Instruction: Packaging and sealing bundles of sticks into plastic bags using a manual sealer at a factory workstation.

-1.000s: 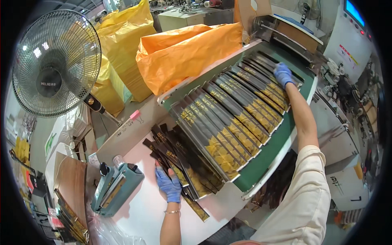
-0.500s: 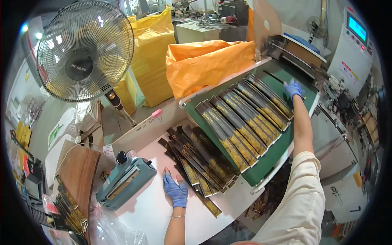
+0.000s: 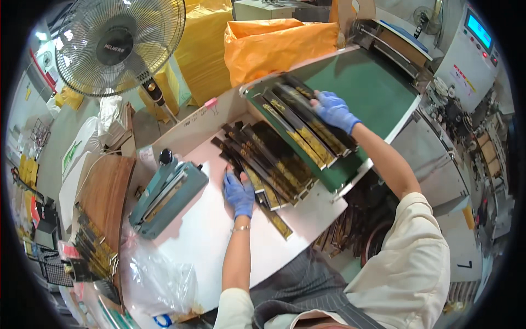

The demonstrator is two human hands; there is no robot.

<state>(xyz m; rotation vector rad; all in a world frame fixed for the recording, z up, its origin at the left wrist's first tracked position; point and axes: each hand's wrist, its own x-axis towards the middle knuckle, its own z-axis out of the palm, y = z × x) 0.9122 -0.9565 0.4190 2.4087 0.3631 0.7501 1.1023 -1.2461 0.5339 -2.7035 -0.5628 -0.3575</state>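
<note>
Slim dark packets (image 3: 298, 131) with yellow-gold lower ends lie bunched on the left part of a green conveyor belt (image 3: 378, 82). My right hand (image 3: 335, 112), in a blue glove with bare fingertips, rests against the right side of this bunch, fingers stretched toward the left; its undersides are hidden. A loose overlapping pile of similar packets (image 3: 268, 164) lies on the white tabletop (image 3: 219, 252), left of the belt. Beside that pile's left edge is my left hand (image 3: 239, 196), gloved alike, its thumb apart from the fingers and nothing visible in it.
A teal bench sealer (image 3: 170, 200) stands left of my left hand, with clear plastic bags (image 3: 161, 274) nearer me. An orange sack (image 3: 279, 49) stands behind the belt, a large fan (image 3: 118, 46) at the far left. More packets (image 3: 337, 230) lie below the table's right edge.
My right hand has moved left from the belt's far right side, and the spread row of packets is now bunched toward the left. My left hand stays beside the pile. The view has tilted downward.
</note>
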